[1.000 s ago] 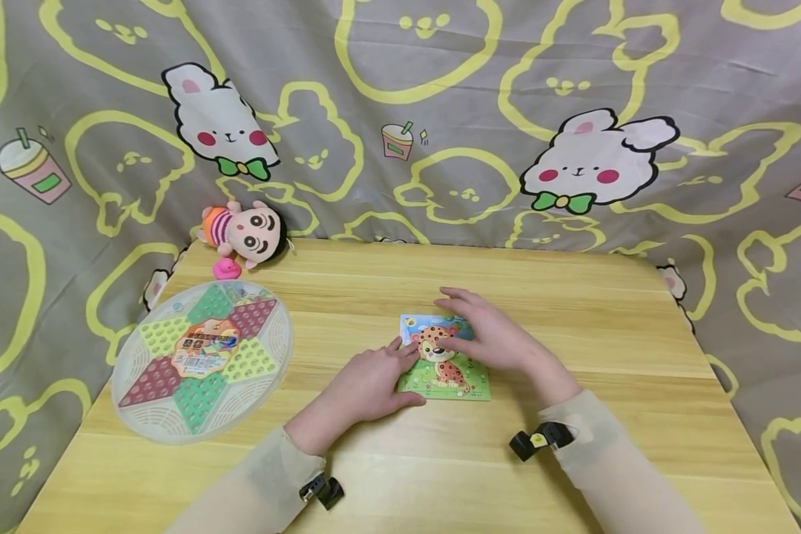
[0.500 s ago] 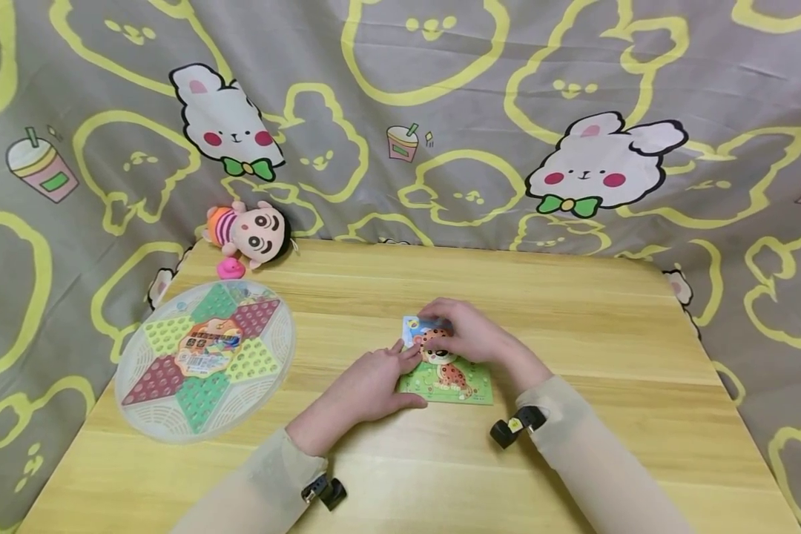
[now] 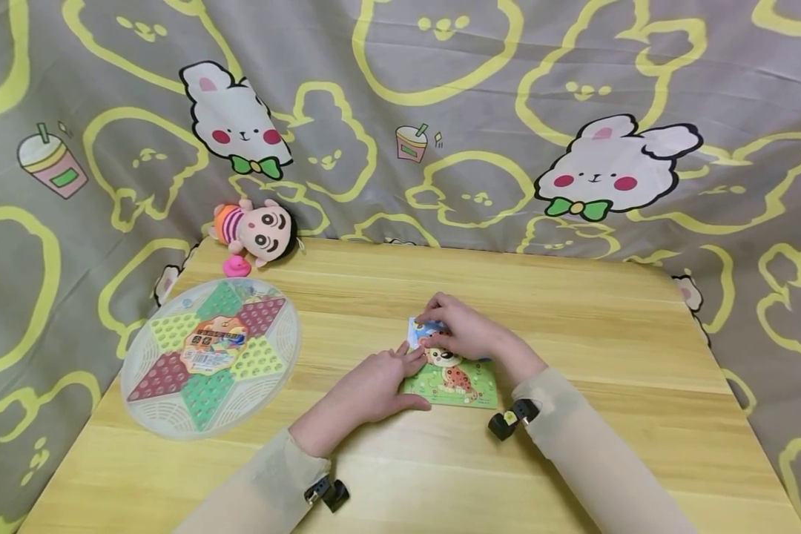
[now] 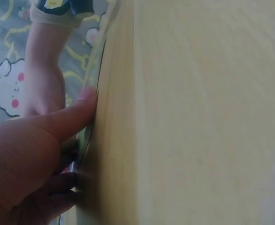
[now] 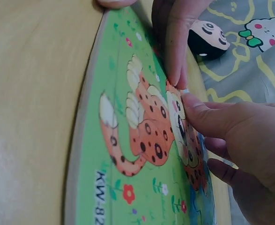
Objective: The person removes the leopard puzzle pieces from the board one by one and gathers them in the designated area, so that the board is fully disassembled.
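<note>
A flat jigsaw puzzle [image 3: 459, 389] with a spotted leopard on green and blue lies on the table; the right wrist view shows its printed surface [image 5: 144, 133] and thick edge close up. My left hand [image 3: 367, 389] rests at its left side, its thumb [image 4: 79, 112] stretched along the near corner and its fingers reaching the left part of the picture. My right hand [image 3: 470, 332] bends over the upper part, thumb on the leopard's head and curled fingertips at the blue top. In the right wrist view, the right thumb [image 5: 198, 110] touches near the leopard's face, close to the left fingertips.
A round Chinese checkers board [image 3: 140, 400] lies at the left of the wooden table [image 3: 574, 475]. Behind it are a pink rubber duck [image 3: 236, 266] and a plush doll [image 3: 256, 230]. A patterned grey curtain [image 3: 347, 67] hangs beyond the table's back edge.
My right hand has moved left over the puzzle and its spread fingers have curled onto the upper part. The left hand keeps its place at the puzzle; the head view has shifted slightly.
</note>
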